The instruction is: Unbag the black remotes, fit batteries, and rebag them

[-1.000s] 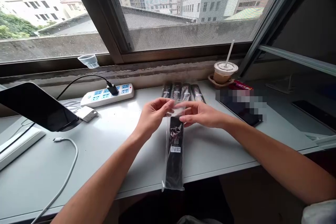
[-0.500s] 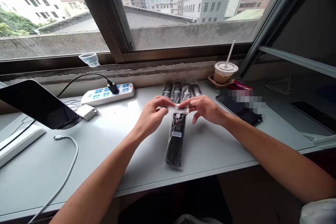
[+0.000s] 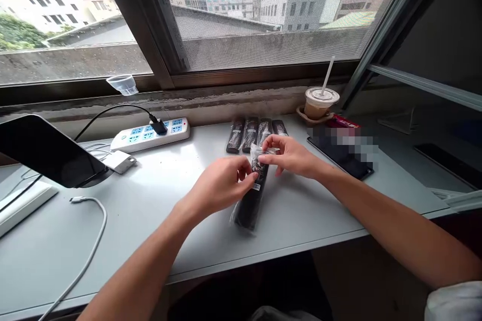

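Note:
A long black packet [image 3: 249,205] in a clear plastic sleeve lies slanted on the desk, with a small white barcode label near its middle. My right hand [image 3: 288,156] pinches the crinkled top end of the sleeve between thumb and fingers. At the packet's left edge, my left hand [image 3: 226,183] is curled, its thumb resting on the front by the label; its other fingertips are partly hidden. Behind them several similar black wrapped packets [image 3: 235,135] lie side by side, the rightmost partly covered by my right hand.
A power strip [image 3: 150,135] with a black plug stands by the window wall, near a white adapter [image 3: 120,161]. At left are a tablet [image 3: 48,150] and a white cable [image 3: 100,241]. To the right sit a drink cup with a straw [image 3: 320,103] and a dark phone-like device [image 3: 339,158].
My left hand has moved down from the sleeve's top end to the packet's side. My right hand keeps its hold at the top, and the flap stands up more. The packet tilts more.

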Tool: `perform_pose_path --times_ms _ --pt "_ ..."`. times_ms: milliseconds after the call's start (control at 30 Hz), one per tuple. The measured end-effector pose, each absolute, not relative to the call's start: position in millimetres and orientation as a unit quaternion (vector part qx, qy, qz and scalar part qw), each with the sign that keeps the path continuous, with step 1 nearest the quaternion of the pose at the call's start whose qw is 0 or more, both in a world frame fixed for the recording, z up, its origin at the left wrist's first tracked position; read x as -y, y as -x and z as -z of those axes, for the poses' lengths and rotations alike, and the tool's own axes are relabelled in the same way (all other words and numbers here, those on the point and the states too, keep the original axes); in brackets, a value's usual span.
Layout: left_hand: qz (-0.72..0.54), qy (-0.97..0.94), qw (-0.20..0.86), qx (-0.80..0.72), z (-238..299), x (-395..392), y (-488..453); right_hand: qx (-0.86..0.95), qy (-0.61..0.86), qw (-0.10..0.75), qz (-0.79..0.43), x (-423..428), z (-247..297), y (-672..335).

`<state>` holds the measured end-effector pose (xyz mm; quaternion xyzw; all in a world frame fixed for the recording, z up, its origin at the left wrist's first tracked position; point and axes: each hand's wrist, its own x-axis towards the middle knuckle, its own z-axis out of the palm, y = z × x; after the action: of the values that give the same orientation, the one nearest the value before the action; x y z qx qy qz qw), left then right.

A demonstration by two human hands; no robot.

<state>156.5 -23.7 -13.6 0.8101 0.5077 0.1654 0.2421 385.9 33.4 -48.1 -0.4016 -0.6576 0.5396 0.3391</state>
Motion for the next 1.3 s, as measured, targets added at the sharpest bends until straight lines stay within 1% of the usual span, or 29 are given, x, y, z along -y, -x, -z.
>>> perform_pose_path --times_ms 100,300,667,900,1100,1200,1300 --pt "-0.159 -0.811 0.240 -0.510 12.6 23.7 -157.0 0.662 0.407 0.338 -0.530 -33.5 48.8 -385.5" --pt "-0.194 -0.813 0.211 -0.507 13.8 20.7 -154.6 0.670 0.417 0.343 -0.509 -32.1 47.8 -384.5" --pt "-0.250 -0.833 0.104 -0.483 23.4 18.8 -155.0 0.676 0.401 0.360 -0.503 -31.2 42.2 -386.8" --pt "-0.298 -0.808 0.172 -0.478 38.0 18.7 -156.7 0.677 0.405 0.368 -0.492 -33.0 45.2 -387.4" --pt "-0.224 -0.848 0.085 -0.473 39.6 20.3 -162.4 0.673 0.399 0.360 -0.508 -32.6 47.6 -386.2" --pt "-0.233 -0.833 0.043 -0.500 31.3 12.6 -154.3 0.660 0.394 0.375 -0.517 -33.7 46.2 -387.8" --pt "-0.263 -0.802 0.015 -0.536 19.1 -5.0 -137.7 0.664 0.399 0.416 -0.476 -37.0 44.7 -392.8"
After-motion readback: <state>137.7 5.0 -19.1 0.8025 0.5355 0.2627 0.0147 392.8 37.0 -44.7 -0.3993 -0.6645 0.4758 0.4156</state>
